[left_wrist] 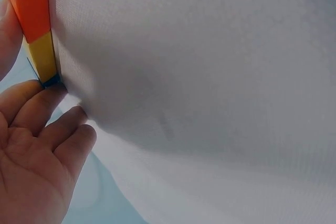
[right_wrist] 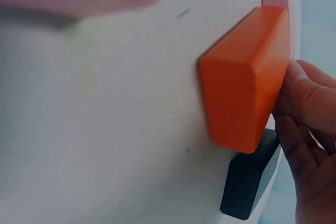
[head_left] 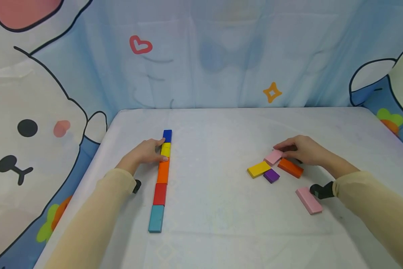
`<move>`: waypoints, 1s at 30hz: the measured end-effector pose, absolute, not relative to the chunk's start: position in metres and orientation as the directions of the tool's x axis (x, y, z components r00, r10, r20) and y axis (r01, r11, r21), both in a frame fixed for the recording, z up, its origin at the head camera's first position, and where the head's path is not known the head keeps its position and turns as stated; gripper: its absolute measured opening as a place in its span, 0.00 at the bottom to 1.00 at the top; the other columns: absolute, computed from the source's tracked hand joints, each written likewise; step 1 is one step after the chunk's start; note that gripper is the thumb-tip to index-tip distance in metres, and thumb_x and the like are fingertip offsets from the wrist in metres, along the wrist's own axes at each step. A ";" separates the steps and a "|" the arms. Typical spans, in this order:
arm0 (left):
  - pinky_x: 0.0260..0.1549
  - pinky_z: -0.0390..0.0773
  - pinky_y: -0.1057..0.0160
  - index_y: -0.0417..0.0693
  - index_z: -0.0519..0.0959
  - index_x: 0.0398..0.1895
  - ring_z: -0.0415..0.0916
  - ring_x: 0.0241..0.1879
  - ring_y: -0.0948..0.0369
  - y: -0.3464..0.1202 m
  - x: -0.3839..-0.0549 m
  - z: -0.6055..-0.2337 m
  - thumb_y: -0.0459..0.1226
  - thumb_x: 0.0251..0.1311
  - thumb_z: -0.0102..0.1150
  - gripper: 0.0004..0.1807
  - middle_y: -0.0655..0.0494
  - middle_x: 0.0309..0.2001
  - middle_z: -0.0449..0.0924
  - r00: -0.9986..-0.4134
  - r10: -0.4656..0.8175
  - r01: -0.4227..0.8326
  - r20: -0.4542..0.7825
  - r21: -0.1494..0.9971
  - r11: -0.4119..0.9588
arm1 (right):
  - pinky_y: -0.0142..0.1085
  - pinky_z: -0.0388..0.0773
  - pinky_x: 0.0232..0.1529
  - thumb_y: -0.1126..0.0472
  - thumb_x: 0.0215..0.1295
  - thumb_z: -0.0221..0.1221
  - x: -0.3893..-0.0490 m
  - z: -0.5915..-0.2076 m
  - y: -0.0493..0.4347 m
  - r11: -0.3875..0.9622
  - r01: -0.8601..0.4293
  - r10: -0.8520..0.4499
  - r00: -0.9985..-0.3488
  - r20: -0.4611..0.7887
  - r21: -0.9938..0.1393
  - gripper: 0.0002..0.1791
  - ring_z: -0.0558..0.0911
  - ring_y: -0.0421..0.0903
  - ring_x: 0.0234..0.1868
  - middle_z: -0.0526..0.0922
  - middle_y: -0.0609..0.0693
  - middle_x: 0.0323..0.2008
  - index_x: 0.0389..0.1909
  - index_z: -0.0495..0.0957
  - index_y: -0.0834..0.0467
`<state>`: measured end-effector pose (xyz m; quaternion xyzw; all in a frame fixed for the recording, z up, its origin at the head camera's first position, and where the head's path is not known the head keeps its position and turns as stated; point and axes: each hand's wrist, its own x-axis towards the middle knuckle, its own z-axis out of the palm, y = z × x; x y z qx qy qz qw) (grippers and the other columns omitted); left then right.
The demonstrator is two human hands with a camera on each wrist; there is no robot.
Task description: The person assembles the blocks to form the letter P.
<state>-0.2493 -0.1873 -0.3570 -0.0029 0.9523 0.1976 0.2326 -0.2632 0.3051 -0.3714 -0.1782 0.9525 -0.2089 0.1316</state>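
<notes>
On the left, a row of blocks runs toward the front: a blue block point(head_left: 167, 135), a yellow block point(head_left: 166, 149), an orange block point(head_left: 163, 172), a red block point(head_left: 159, 194) and a teal block point(head_left: 156, 219). My left hand point(head_left: 146, 151) touches the row's far part, thumb beside the yellow-orange joint and fingertips near the blue block. With thumb and fingertips, my right hand point(head_left: 303, 149) pinches a small pink block point(head_left: 273, 157). Just in front of that hand lies another orange block point(right_wrist: 236, 85). A dark green block point(right_wrist: 247, 184), mostly hidden in the head view, sits under the palm.
Next to the pinched block are a yellow block point(head_left: 259, 169) and a purple block point(head_left: 271, 176). A longer pink block point(head_left: 309, 200) lies nearer the right sleeve, by the black wrist camera point(head_left: 322, 190). A printed curtain point(head_left: 221, 56) hangs behind the white table point(head_left: 211, 239).
</notes>
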 end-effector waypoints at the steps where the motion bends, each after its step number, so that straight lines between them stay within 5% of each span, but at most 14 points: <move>1: 0.76 0.61 0.41 0.54 0.51 0.82 0.53 0.79 0.42 -0.187 -0.249 -0.357 0.46 0.68 0.64 0.45 0.40 0.80 0.54 -0.891 0.085 -0.099 -0.445 0.374 0.922 | 0.55 0.83 0.56 0.68 0.69 0.62 -0.264 -0.371 0.304 0.852 -0.274 -0.387 -0.904 -0.183 -0.445 0.20 0.80 0.63 0.55 0.82 0.68 0.58 0.61 0.81 0.63; 12: 0.75 0.62 0.42 0.54 0.50 0.82 0.53 0.79 0.42 -0.189 -0.248 -0.358 0.46 0.68 0.64 0.45 0.41 0.80 0.55 -0.892 0.082 -0.099 -0.445 0.369 0.924 | 0.55 0.82 0.58 0.62 0.68 0.65 -0.274 -0.369 0.288 0.849 -0.170 -0.337 -0.903 -0.265 -0.500 0.20 0.80 0.60 0.54 0.84 0.65 0.56 0.59 0.82 0.64; 21: 0.77 0.59 0.43 0.52 0.50 0.82 0.52 0.79 0.43 -0.189 -0.247 -0.358 0.47 0.69 0.63 0.45 0.42 0.81 0.54 -0.893 0.116 -0.068 -0.436 0.385 0.920 | 0.59 0.74 0.66 0.55 0.68 0.66 -0.279 -0.367 0.258 0.815 -0.010 -0.245 -0.912 -0.329 -0.580 0.25 0.73 0.65 0.63 0.78 0.66 0.63 0.63 0.80 0.62; 30: 0.76 0.60 0.43 0.52 0.50 0.82 0.52 0.79 0.43 -0.189 -0.250 -0.358 0.46 0.69 0.63 0.45 0.41 0.81 0.53 -0.895 0.123 -0.061 -0.428 0.393 0.918 | 0.58 0.69 0.71 0.57 0.68 0.66 -0.288 -0.366 0.229 0.765 0.049 -0.216 -0.920 -0.327 -0.642 0.25 0.71 0.62 0.64 0.77 0.65 0.65 0.63 0.79 0.62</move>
